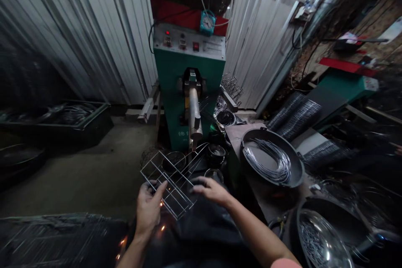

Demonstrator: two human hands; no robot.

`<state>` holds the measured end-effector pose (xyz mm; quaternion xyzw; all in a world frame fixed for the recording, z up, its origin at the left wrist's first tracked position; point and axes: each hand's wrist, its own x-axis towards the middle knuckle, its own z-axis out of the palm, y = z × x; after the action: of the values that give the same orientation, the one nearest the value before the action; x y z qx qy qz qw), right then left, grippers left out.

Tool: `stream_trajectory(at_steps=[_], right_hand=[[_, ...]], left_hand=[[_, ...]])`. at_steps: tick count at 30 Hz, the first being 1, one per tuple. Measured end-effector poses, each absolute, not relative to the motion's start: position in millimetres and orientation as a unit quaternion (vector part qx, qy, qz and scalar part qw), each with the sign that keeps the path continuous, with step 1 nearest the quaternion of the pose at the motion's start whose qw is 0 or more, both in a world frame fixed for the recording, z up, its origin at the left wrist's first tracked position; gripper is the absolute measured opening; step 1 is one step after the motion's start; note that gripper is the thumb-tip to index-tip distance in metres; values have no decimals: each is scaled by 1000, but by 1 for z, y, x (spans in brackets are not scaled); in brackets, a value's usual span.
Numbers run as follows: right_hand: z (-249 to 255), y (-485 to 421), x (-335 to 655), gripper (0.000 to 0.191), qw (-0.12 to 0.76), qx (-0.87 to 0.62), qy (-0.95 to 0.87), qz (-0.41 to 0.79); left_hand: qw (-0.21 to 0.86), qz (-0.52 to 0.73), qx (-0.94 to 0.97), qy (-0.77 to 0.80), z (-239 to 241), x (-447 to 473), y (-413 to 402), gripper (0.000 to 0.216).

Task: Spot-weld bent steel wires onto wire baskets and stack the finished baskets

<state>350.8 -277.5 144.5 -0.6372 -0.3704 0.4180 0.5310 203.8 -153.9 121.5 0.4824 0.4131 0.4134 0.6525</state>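
Note:
A wire rack (174, 190) of thin metal rods in a grid is held tilted beneath the welding machine's arm. My left hand (149, 205) is closed on its left edge, thumb on top and fingers partly hidden underneath. At the right edge, my right hand (210, 190) has its fingers bent around the rods. The rack's far corner reaches up to the electrode tip (193, 144) at the end of the metal arm, but I cannot tell whether it touches. Small orange sparks (162, 228) glow below and beside my left hand.
The green welding machine (172, 79) stands ahead against a corrugated metal wall. At right, a round pan (273, 180) holds curved wires, beside stacked wire rings (295, 113). A shiny bowl (333, 243) holds small metal pieces at lower right. Far left is a bin of wire parts (83, 125).

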Motion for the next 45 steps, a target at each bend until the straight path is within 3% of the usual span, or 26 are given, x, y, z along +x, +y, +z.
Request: stream_trajectory(at_steps=[5, 16, 29, 45], right_hand=[[143, -284, 328, 25, 476, -660, -436, 385], [128, -271, 335, 32, 520, -656, -428, 341], [129, -256, 340, 32, 485, -690, -414, 343], [135, -298, 300, 38, 510, -672, -424, 329]], left_hand=[[663, 423, 469, 403, 120, 205, -152, 44], [576, 439, 542, 427, 123, 207, -152, 46], [654, 420, 461, 428, 117, 219, -137, 49], [661, 418, 514, 353, 108, 169, -176, 31]])
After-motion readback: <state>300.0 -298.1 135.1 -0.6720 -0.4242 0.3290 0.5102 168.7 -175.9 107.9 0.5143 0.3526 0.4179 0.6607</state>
